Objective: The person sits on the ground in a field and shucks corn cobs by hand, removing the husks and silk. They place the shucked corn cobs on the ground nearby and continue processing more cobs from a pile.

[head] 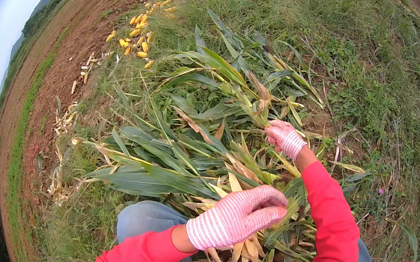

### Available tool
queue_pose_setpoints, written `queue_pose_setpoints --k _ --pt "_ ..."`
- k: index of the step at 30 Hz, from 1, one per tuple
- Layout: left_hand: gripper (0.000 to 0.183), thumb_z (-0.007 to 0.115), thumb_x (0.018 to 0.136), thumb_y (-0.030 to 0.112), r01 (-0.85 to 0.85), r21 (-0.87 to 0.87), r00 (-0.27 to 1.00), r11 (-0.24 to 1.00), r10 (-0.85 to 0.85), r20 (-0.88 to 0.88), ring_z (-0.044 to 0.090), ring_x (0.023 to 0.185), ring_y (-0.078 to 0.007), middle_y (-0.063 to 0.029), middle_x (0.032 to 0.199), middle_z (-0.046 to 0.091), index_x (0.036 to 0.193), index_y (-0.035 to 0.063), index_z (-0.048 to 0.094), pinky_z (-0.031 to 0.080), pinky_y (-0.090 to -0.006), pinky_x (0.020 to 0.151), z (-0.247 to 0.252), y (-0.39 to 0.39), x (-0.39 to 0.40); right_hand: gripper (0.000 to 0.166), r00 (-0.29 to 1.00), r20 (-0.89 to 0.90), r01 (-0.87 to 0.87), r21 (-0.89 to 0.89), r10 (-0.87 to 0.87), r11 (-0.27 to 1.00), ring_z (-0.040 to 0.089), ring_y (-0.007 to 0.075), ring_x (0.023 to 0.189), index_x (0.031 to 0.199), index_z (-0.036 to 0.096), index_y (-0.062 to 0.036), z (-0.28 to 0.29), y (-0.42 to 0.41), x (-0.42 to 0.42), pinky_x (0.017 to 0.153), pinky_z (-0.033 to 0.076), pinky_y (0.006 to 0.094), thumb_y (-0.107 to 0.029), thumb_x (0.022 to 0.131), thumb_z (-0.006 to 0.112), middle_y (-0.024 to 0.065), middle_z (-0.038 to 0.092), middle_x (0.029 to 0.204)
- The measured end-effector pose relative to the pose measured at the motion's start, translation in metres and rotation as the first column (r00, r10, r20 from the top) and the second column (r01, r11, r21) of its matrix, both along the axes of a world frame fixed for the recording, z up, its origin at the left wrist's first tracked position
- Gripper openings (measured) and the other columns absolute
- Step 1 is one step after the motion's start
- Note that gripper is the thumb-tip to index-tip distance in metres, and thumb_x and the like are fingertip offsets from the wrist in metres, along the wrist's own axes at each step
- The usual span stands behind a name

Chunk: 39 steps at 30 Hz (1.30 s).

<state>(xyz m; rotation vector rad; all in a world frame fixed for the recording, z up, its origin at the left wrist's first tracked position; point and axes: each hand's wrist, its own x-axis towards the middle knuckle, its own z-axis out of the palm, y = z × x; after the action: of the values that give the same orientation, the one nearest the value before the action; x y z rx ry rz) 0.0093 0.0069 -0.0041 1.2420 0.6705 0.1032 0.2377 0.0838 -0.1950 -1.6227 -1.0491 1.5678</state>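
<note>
Both hands wear pink-and-white knitted gloves. My right hand (284,138) is closed around the end of a green corn stalk (244,102) with long leaves and some dry husk, which points up and to the left. Nearer my body, my left hand (247,216) is curled, thumb close to the fingers, in front of a blurred green leafy piece (291,211); whether it grips that piece cannot be told. Cut corn stalks with broad green leaves (161,173) lie in a heap before me. Dry, pale husks (250,250) are piled between my knees.
Husked yellow corn cobs (137,27) lie scattered at the upper left, where grass meets bare reddish soil (87,15). Pale husks (66,119) lie along that soil edge. Tall grass (377,30) and weeds grow beyond the heap and to the right. My bent knees (147,220) flank the husk pile.
</note>
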Motion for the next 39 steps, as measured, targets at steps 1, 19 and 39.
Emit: queue_pose_setpoints --k 1,19,39 --pt "0.032 0.056 0.099 0.021 -0.073 -0.064 0.996 0.995 0.076 0.041 0.063 0.08 -0.0111 -0.0096 0.097 0.067 0.122 -0.0016 0.055 0.053 -0.0252 0.07 -0.001 0.003 -0.002 0.026 0.976 -0.108 0.186 -0.044 -0.19 0.982 0.049 0.0037 0.062 0.111 0.059 -0.0079 0.04 -0.017 -0.007 0.046 0.037 0.0196 -0.025 0.093 0.056 -0.0036 0.052 0.072" --pt "0.086 0.085 0.068 0.041 -0.908 -0.15 0.401 0.391 0.915 -0.04 0.051 0.122 -0.034 -0.023 0.135 0.051 0.133 -0.0016 0.048 0.04 -0.0457 0.103 -0.054 0.11 -0.032 0.049 0.225 0.922 -0.684 0.38 -0.315 0.623 0.051 0.0234 0.053 0.116 0.063 -0.0124 0.212 -0.281 -0.056 0.047 0.042 0.0357 -0.01 0.067 0.069 0.0024 0.052 0.062" --pt "0.048 0.079 0.08 0.015 -0.895 -0.232 0.304 0.381 0.902 0.306 0.06 0.099 -0.0229 -0.0097 0.11 0.064 0.12 0.0002 0.059 0.047 -0.0361 0.091 -0.016 0.084 -0.057 0.068 -0.209 0.944 -0.154 0.224 -0.254 0.962 0.041 0.0326 0.13 0.12 0.058 -0.013 0.192 -0.264 0.008 0.107 0.03 0.0514 -0.019 0.056 0.081 0.0108 0.05 0.133"
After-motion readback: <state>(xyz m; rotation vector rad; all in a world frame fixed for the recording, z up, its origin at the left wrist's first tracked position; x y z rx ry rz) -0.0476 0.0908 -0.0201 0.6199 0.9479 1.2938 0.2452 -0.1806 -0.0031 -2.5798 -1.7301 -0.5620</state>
